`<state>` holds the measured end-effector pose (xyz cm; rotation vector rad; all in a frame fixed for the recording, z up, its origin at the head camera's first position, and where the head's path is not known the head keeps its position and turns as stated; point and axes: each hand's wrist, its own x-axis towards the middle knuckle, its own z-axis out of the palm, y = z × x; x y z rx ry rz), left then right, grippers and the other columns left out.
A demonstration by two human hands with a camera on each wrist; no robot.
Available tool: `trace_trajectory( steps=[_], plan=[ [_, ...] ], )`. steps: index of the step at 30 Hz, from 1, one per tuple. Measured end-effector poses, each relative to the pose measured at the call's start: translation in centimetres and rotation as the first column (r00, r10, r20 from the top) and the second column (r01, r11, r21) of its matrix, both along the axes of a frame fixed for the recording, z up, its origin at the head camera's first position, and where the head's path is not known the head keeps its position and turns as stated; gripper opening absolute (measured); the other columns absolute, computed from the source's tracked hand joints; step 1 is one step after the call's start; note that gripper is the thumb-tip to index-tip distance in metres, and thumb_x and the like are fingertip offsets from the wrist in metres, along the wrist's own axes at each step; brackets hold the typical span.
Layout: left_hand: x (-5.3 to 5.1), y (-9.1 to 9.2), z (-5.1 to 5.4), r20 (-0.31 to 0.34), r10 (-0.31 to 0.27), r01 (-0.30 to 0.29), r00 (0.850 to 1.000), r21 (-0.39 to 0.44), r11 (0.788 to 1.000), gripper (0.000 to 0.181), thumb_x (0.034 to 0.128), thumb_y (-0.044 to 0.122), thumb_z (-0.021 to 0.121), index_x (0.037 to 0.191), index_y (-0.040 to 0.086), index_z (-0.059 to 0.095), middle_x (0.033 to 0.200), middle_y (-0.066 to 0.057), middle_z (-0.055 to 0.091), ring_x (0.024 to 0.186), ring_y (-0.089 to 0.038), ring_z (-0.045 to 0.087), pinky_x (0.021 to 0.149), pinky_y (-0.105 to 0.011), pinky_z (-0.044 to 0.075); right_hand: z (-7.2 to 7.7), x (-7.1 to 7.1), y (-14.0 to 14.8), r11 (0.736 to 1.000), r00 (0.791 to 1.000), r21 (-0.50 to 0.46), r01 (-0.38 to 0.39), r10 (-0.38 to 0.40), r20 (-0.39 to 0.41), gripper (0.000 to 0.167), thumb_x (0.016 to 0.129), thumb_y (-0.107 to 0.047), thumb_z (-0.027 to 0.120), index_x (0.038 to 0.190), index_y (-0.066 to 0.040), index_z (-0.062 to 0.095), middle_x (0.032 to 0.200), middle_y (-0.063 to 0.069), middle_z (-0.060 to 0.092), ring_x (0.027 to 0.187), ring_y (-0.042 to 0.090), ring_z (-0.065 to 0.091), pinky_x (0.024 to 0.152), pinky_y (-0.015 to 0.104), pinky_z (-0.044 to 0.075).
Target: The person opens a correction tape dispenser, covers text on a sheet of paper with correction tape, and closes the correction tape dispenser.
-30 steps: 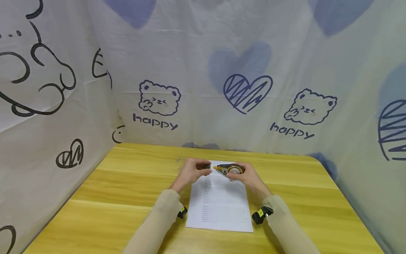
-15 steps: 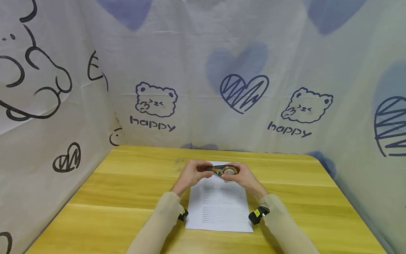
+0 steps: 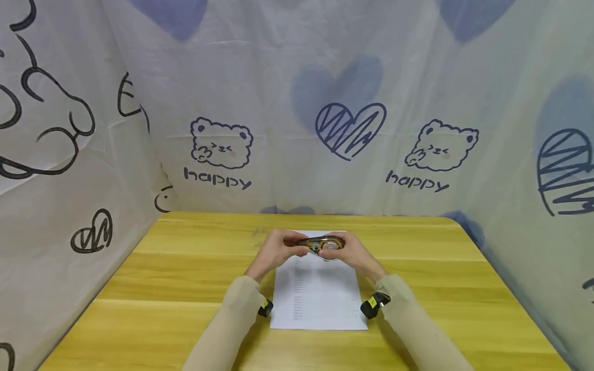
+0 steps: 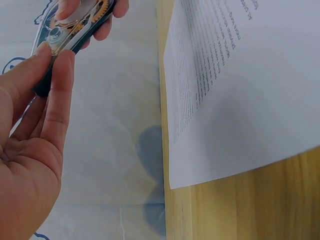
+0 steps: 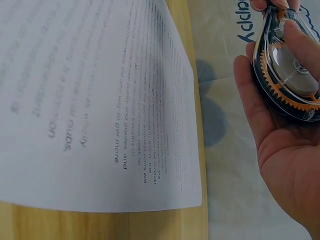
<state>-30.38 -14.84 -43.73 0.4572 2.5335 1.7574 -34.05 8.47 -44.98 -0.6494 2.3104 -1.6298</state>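
Note:
A correction tape dispenser (image 3: 330, 246) with a clear case and orange gear wheels is held by both hands above the paper. My right hand (image 3: 356, 253) grips its rounded body, thumb on the clear side, as the right wrist view shows. My left hand (image 3: 274, 253) pinches the narrow end, where a dark cap (image 4: 44, 84) sits between thumb and fingers. The cap covers the tip; whether it is fully pressed on I cannot tell. Below the hands lies a white printed sheet of paper (image 3: 325, 299), its top part behind the hands and dispenser.
The sheet lies on a yellow wood-grain table (image 3: 185, 288). A pale cloth (image 3: 278, 103) with bears, hearts and "happy" lettering hangs behind the table and along its sides. Small black cameras (image 3: 373, 305) are strapped at both wrists.
One second ago the left hand held the cap apart from the dispenser's orange tip. The hands came together and the cap now covers the tip. The head view has shifted slightly.

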Motion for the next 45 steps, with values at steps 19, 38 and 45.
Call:
trace_trajectory(
  steps=[19,38,45],
  plan=[
    [-1.3,-0.2,1.9,0.01,0.012,-0.013,1.0,0.019,1.0,0.029,0.0817,0.011,0.079,0.11,0.006,0.075,0.102,-0.01,0.074,0.081,-0.019,0.073,0.082,-0.048,0.059,1.4,-0.8,-0.6,1.0,1.0,-0.021,-0.003,0.004,0.003,0.043,0.085,-0.023,0.078,0.123,-0.005,0.066,0.111,0.011,0.069,0.092,0.016,0.064,0.083,0.033,0.056],
    [-1.0,-1.2,0.4,0.032,-0.025,0.023,0.999,0.072,0.997,0.029,0.0866,0.016,0.075,0.112,0.003,0.074,0.095,-0.013,0.075,0.083,-0.031,0.073,0.079,-0.053,0.058,0.0,-0.5,-1.6,0.998,0.999,-0.058,-0.039,0.039,0.0,0.034,0.087,-0.021,0.076,0.114,-0.002,0.067,0.102,0.013,0.07,0.086,0.016,0.067,0.076,0.03,0.058],
    [-0.4,-1.2,-0.5,0.007,-0.021,0.021,1.0,0.016,1.0,0.027,0.0915,0.028,0.071,0.113,0.011,0.071,0.103,-0.006,0.072,0.095,-0.039,0.066,0.08,-0.056,0.055,-0.6,0.5,-1.7,0.999,0.999,0.016,-0.035,0.035,-0.015,0.032,0.09,-0.024,0.073,0.113,-0.003,0.066,0.101,0.014,0.068,0.084,0.015,0.062,0.073,0.031,0.056]
  ],
)
